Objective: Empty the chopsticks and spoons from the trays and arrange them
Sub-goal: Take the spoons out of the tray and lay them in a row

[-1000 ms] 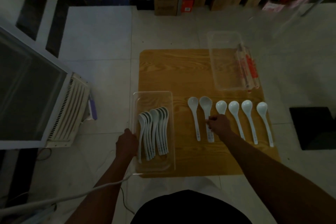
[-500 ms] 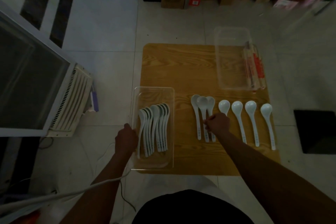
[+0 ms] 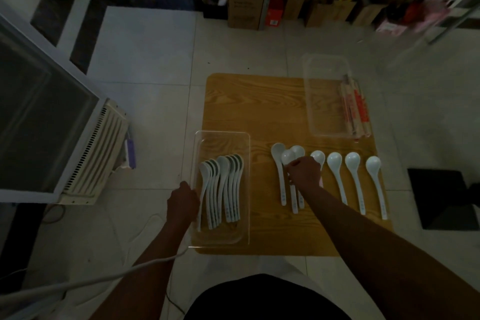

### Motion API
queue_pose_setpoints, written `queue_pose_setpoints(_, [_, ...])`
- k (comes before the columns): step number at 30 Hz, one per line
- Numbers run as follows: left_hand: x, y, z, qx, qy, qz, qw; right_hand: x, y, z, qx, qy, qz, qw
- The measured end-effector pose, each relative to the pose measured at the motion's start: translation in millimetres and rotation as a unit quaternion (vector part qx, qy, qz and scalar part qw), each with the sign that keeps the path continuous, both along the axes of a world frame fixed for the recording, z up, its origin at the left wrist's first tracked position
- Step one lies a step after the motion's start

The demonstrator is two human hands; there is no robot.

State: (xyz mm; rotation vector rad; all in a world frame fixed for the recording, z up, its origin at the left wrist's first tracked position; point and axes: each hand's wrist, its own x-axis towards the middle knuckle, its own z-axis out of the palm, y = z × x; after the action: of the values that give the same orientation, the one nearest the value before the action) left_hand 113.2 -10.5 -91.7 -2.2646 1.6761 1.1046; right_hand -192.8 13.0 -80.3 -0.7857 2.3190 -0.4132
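Right hand (image 3: 304, 173) is pinching a white spoon (image 3: 288, 157) by its handle, over the table (image 3: 259, 101), among the laid-out spoons (image 3: 335, 161). Left hand (image 3: 183, 201) is curling onto the spoon tray (image 3: 223, 135) wall, apparently gripping it; the light is dim. The spoon is looking stiff, glossy, probably slippery and chippable, so holding mid-handle is suiting it. Chopsticks (image 3: 355, 109) are lying in the far tray (image 3: 327, 60).

Reaching forward and down with bare arms, the left forearm (image 3: 155, 254) coming up from the lower left, the right forearm (image 3: 363, 236) from the lower right. Gripping the left rim of the tray (image 3: 223, 133) with the left hand (image 3: 183, 202), fingers curled over it, knuckles up. Pinching a spoon (image 3: 288, 157) just below its bowl with the right hand (image 3: 305, 173), back of the hand up, wrist straight.
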Motion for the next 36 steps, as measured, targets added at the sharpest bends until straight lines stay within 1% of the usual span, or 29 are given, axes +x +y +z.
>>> queue_pose_setpoints(4, [2,-1,1,0.006,0.024,0.014,1.000,44,-11,13,-0.029,0.027,0.055,0.998])
queue_pose_setpoints(6, [3,0,3,0.000,0.029,0.007,1.000,75,-12,21,-0.056,0.022,0.079,0.995])
queue_pose_setpoints(8, [4,1,6,-0.004,0.031,-0.003,1.000,105,-8,22,-0.069,0.003,0.126,0.990])
queue_pose_setpoints(10, [5,1,7,-0.005,0.028,-0.011,1.000,131,-2,16,-0.060,-0.016,0.180,0.982])
queue_pose_setpoints(12, [6,1,6,-0.008,0.030,-0.014,0.999,152,4,5,-0.044,-0.023,0.205,0.977])
queue_pose_setpoints(15, [7,-1,5,-0.010,0.030,-0.027,0.999,170,11,-9,0.007,-0.017,0.230,0.973])
queue_pose_setpoints(17, [8,0,3,-0.007,0.037,-0.026,0.999,176,11,-14,0.041,-0.023,0.220,0.974])
queue_pose_setpoints(22, [10,1,4,-0.007,0.038,-0.036,0.999,187,5,-24,0.056,-0.046,0.163,0.984])
queue_pose_setpoints(28, [10,0,4,-0.010,0.043,-0.044,0.998,193,6,-21,0.048,-0.086,0.096,0.991])
queue_pose_setpoints(34, [11,-1,3,0.006,0.029,-0.032,0.999,180,10,-2,0.040,-0.097,0.073,0.992])
queue_pose_setpoints(36, [10,0,3,0.005,0.036,-0.029,0.999,170,12,4,0.025,-0.104,0.064,0.992])
